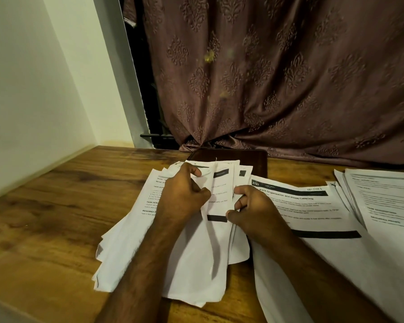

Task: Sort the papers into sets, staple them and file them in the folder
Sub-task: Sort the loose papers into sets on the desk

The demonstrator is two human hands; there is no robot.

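Head view: I see a loose fan of printed papers (196, 252) lying on the wooden table (56, 206), just in front of me, their upper ends spread out like cards. My left hand (182, 197) rests on top of the fan with its fingers curled over the upper sheets, the thumb pinching one sheet against them. My right hand (250, 206) sits just to the right, fingers bent, pinching the right edge of that same raised sheet, which carries a black bar near its bottom.

Touching the fan on the right lies a second sheet (313, 210), flat on the table, with a black header band and a heading I can partly read as "Rack Organization". Beyond it, at the right edge, I see another stack of papers (387, 201), its sheets slightly offset.

Behind the fan, partly covered by its top ends, lies a dark brown folder (254, 159), flat against the table's far edge. A patterned mauve curtain (289, 78) hangs behind the table, bunching onto it, and a pale wall (33, 89) stands on the left.
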